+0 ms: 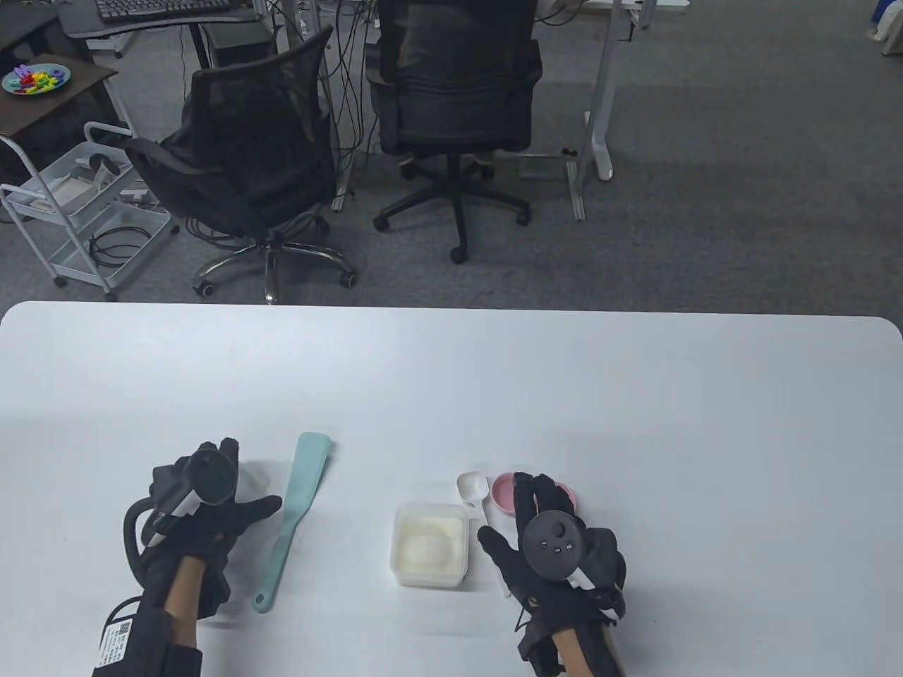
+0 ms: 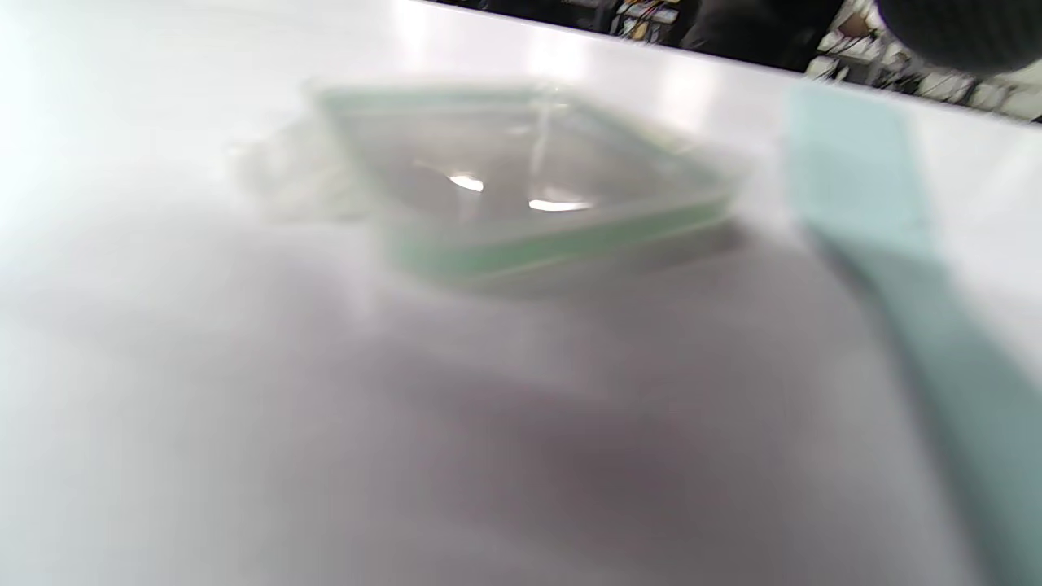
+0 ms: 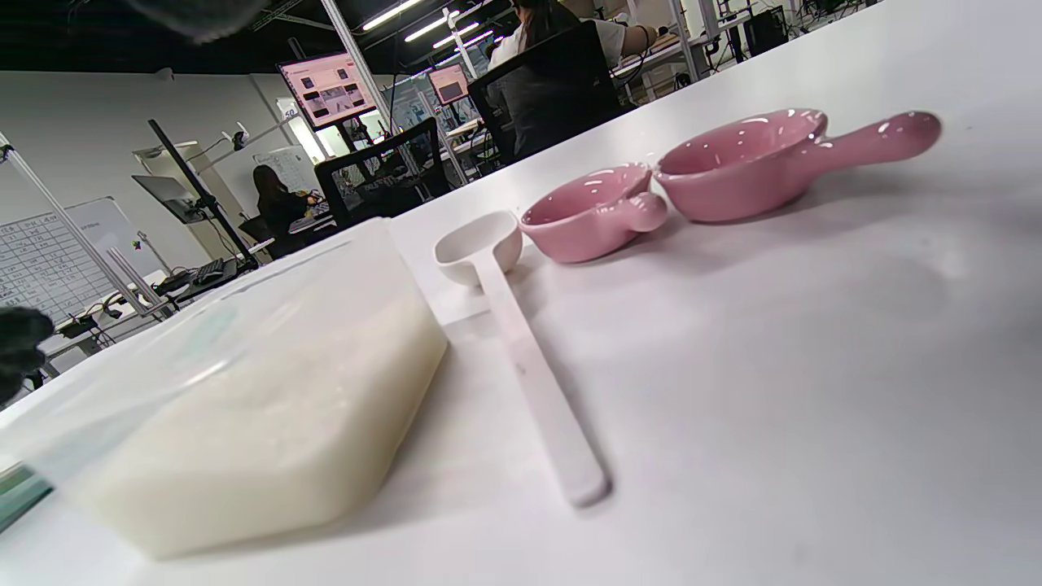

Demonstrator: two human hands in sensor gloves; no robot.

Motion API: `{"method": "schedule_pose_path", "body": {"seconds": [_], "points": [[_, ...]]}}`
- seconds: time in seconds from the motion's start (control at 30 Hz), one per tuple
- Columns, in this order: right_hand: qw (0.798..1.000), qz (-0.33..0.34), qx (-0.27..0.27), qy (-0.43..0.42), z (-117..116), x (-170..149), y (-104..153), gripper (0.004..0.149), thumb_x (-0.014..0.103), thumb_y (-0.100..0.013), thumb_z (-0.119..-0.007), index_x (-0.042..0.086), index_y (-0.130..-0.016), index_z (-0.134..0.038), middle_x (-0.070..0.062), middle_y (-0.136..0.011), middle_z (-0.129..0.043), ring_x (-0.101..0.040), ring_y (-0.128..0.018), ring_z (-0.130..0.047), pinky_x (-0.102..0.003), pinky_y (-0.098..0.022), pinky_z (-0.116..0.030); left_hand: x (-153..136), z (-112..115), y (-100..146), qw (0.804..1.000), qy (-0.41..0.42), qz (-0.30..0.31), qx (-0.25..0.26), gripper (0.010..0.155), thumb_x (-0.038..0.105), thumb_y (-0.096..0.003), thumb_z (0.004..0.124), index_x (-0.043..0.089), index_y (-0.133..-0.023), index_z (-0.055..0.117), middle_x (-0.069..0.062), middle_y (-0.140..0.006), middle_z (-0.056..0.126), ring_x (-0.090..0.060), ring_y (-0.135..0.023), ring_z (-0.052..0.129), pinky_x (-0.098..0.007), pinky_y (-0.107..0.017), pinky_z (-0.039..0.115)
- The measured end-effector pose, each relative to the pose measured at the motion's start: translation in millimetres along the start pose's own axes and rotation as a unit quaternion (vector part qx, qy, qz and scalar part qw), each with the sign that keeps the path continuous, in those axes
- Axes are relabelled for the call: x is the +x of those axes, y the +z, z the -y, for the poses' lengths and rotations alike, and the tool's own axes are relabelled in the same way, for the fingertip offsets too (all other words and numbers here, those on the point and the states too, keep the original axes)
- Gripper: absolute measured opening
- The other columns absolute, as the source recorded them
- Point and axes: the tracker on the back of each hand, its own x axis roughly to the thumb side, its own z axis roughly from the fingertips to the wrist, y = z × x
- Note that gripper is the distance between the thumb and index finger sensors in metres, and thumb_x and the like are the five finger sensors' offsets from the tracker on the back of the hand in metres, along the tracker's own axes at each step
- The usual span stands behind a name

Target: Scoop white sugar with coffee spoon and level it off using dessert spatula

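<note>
My left hand [image 1: 204, 515] sits low over the near left of the table, palm down, thumb splayed out to the right, fingers reaching forward; it holds nothing I can see. My right hand [image 1: 557, 546] hovers on the near right, palm down, fingers stretched forward, thumb spread to the left, gripping nothing. Both forearms enter from the bottom edge.
</note>
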Motion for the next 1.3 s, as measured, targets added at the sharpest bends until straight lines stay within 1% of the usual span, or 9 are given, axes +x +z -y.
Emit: {"method": "schedule_pose_path", "body": {"seconds": [0.13, 0.3, 0.4, 0.6, 0.8, 0.9, 1.0, 1.07, 1.3], "points": [[1.000, 0.001, 0.001, 0.000, 0, 0, 0, 0.091, 0.060, -0.058, -0.064, 0.013, -0.119, -0.015, -0.028, -0.127, -0.013, -0.056, -0.115, -0.025, -0.075, -0.077, -0.033, 30, -13, 12, 0.995, 0.065, 0.076, -0.003, 0.108, 0.083, -0.0437, 0.070, 0.035, -0.123, 0.014, -0.005, -0.133, 0.017, -0.048, -0.125, 0.029, -0.074, -0.081, 0.030], [1.000, 0.006, 0.000, -0.001, -1, 1, 0, 0.091, 0.060, -0.058, -0.064, 0.013, -0.119, -0.015, -0.027, -0.127, -0.014, -0.056, -0.115, -0.026, -0.075, -0.077, -0.033, 68, -19, 28, 0.986, 0.068, 0.153, 0.026, 0.107, 0.085, -0.0425, 0.067, 0.037, -0.122, 0.015, -0.005, -0.133, 0.018, -0.048, -0.124, 0.029, -0.074, -0.080, 0.031], [1.000, 0.010, 0.000, -0.009, -2, 1, 0, 0.091, 0.060, -0.058, -0.064, 0.013, -0.119, -0.015, -0.026, -0.128, -0.015, -0.056, -0.115, -0.026, -0.075, -0.077, -0.033, 85, -16, 34, 0.983, 0.071, 0.172, 0.006, 0.106, 0.084, -0.0449, 0.066, 0.036, -0.123, 0.014, -0.005, -0.133, 0.015, -0.047, -0.125, 0.027, -0.073, -0.082, 0.029], [1.000, 0.020, -0.001, -0.018, -5, 3, -1, 0.090, 0.060, -0.058, -0.064, 0.014, -0.119, -0.017, -0.023, -0.129, -0.017, -0.055, -0.115, -0.028, -0.075, -0.077, -0.033, 123, -1, 48, 0.973, 0.045, 0.227, 0.007, 0.106, 0.083, -0.0435, 0.068, 0.036, -0.123, 0.016, -0.006, -0.132, 0.013, -0.047, -0.125, 0.027, -0.073, -0.082, 0.030], [1.000, 0.022, 0.000, -0.011, -7, 5, -1, 0.089, 0.059, -0.058, -0.065, 0.014, -0.119, -0.018, -0.022, -0.129, -0.020, -0.054, -0.116, -0.030, -0.075, -0.077, -0.033, 136, 5, 54, 0.971, 0.014, 0.239, -0.003, 0.106, 0.083, -0.0437, 0.068, 0.036, -0.123, 0.016, -0.005, -0.132, 0.012, -0.046, -0.125, 0.026, -0.072, -0.082, 0.030], [1.000, -0.004, -0.028, -0.002, -9, 6, -2, 0.083, 0.055, -0.059, -0.069, 0.011, -0.119, -0.031, -0.022, -0.126, -0.041, -0.051, -0.111, -0.051, -0.072, -0.077, -0.043, 136, 8, 53, 0.972, 0.005, 0.235, -0.004, 0.106, 0.083, -0.0437, 0.068, 0.036, -0.123, 0.016, -0.009, -0.132, 0.014, -0.047, -0.124, 0.026, -0.073, -0.082, 0.030], [0.996, -0.045, -0.051, 0.060, -17, 9, -4, 0.070, 0.050, -0.059, -0.074, 0.009, -0.112, -0.052, -0.017, -0.109, -0.073, -0.041, -0.091, -0.083, -0.061, -0.072, -0.062, 134, 10, 50, 0.973, -0.006, 0.229, -0.003, 0.106, 0.084, -0.0438, 0.067, 0.035, -0.123, 0.016, -0.009, -0.132, 0.014, -0.048, -0.124, 0.027, -0.073, -0.081, 0.030], [0.989, -0.060, -0.044, 0.129, -26, 15, -7, 0.065, 0.049, -0.059, -0.076, 0.010, -0.109, -0.060, -0.014, -0.102, -0.081, -0.037, -0.083, -0.089, -0.058, -0.068, -0.068, 132, 11, 49, 0.974, -0.008, 0.225, -0.005, 0.106, 0.084, -0.0440, 0.067, 0.035, -0.123, 0.016, -0.009, -0.131, 0.014, -0.048, -0.124, 0.026, -0.073, -0.081, 0.030], [0.972, -0.087, -0.044, 0.215, -47, 28, -15, 0.057, 0.051, -0.056, -0.081, 0.012, -0.098, -0.075, -0.010, -0.086, -0.092, -0.033, -0.069, -0.095, -0.055, -0.064, -0.072, 132, 11, 49, 0.975, -0.009, 0.223, -0.009, 0.105, 0.083, -0.0439, 0.067, 0.035, -0.123, 0.016, -0.009, -0.131, 0.014, -0.048, -0.124, 0.026, -0.073, -0.081, 0.030]]}}
